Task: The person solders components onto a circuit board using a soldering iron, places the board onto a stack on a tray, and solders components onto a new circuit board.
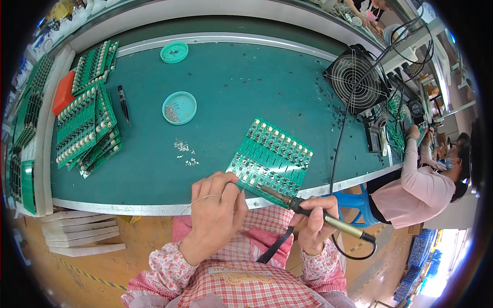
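Note:
A green circuit board panel point(275, 160) with rows of small parts lies at a slant near the table's front edge. My right hand point(318, 223) is closed round a soldering iron point(343, 226), whose tip points left and meets the near part of the panel, or hovers just over it. On the panel's near left corner is my left hand point(218, 205), its fingers pinched on a thin solder wire point(203, 198). The wire's end comes close to the iron's tip; whether they touch I cannot tell.
Stacked circuit boards point(84, 126), a red box point(63, 93) and tweezers point(124, 105) are at the left. Two turquoise dishes point(179, 121) stand behind loose small parts point(184, 147). A black fan point(357, 79) and the iron's cable point(336, 149) are at the right, beyond them a co-worker point(416, 187).

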### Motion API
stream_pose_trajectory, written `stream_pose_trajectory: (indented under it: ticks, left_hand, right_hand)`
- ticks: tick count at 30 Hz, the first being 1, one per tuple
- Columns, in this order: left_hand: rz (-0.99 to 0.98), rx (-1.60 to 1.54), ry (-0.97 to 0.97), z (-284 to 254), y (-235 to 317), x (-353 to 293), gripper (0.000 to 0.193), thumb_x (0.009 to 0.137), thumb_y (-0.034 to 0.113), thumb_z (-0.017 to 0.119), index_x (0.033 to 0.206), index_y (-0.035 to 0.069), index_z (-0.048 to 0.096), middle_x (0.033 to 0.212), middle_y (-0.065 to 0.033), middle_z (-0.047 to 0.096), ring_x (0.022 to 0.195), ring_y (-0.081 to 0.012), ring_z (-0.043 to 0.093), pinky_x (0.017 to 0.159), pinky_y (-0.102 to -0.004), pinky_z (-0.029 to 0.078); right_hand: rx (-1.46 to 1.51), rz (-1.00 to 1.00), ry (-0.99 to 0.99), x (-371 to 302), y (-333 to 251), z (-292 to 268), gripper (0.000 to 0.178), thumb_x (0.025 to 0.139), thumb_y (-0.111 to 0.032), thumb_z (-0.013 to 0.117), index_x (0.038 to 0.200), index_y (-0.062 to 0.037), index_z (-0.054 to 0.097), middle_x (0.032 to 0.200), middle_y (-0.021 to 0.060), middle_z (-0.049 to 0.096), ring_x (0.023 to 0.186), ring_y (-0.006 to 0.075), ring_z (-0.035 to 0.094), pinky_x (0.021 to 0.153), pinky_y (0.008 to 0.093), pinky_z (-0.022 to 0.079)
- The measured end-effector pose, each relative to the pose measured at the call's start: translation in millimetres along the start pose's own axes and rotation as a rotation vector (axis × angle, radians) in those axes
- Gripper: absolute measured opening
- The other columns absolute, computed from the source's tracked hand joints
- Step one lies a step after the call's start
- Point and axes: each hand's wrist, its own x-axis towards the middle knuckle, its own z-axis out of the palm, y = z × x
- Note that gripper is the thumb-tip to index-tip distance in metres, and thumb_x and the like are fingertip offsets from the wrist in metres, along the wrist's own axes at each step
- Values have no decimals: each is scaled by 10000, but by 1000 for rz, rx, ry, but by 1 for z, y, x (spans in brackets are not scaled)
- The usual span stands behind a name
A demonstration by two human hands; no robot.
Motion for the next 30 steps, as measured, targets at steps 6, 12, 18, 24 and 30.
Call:
stream_pose_trajectory:
  ticks: [6, 12, 18, 24, 30]
  left_hand:
    - [-30, -7, -26, -2, -2, 6, 155, 773, 22, 672, 827, 59, 531, 1011, -90, 620, 894, -283, 560, 774, -411, 381]
    - [-18, -5, -17, -1, -3, 6, 157, 768, 25, 680, 829, 62, 540, 1010, -80, 617, 889, -279, 557, 771, -403, 380]
    - [-24, 12, -32, -2, -3, 6, 152, 768, 36, 682, 844, 62, 553, 1014, -69, 607, 910, -273, 555, 781, -400, 379]
    - [-32, 29, -35, 0, -2, 8, 158, 767, 41, 685, 858, 63, 557, 999, -65, 596, 909, -268, 548, 777, -402, 378]
    - [-37, 65, -29, 2, -2, 8, 184, 758, 42, 697, 878, 63, 558, 990, -70, 589, 897, -269, 542, 765, -403, 377]
  right_hand:
    - [54, 177, 8, 26, -13, 12, 201, 995, -181, 573, 945, 13, 571, 730, 74, 650, 532, 119, 648, 475, 237, 494]
    - [42, 222, -54, 37, -13, 14, 189, 999, -167, 574, 951, 14, 544, 743, 79, 658, 529, 106, 630, 470, 237, 480]
    - [32, 199, -92, 41, -5, 20, 210, 1009, -176, 543, 939, 20, 526, 798, 99, 651, 481, 90, 579, 425, 212, 458]
    - [24, 237, -99, 43, -11, 20, 165, 991, -140, 583, 938, 14, 556, 735, 70, 662, 533, 97, 628, 478, 232, 480]
    - [-45, 184, -164, 44, -11, 17, 103, 959, -83, 606, 904, 0, 579, 753, 80, 692, 558, 108, 655, 509, 240, 506]
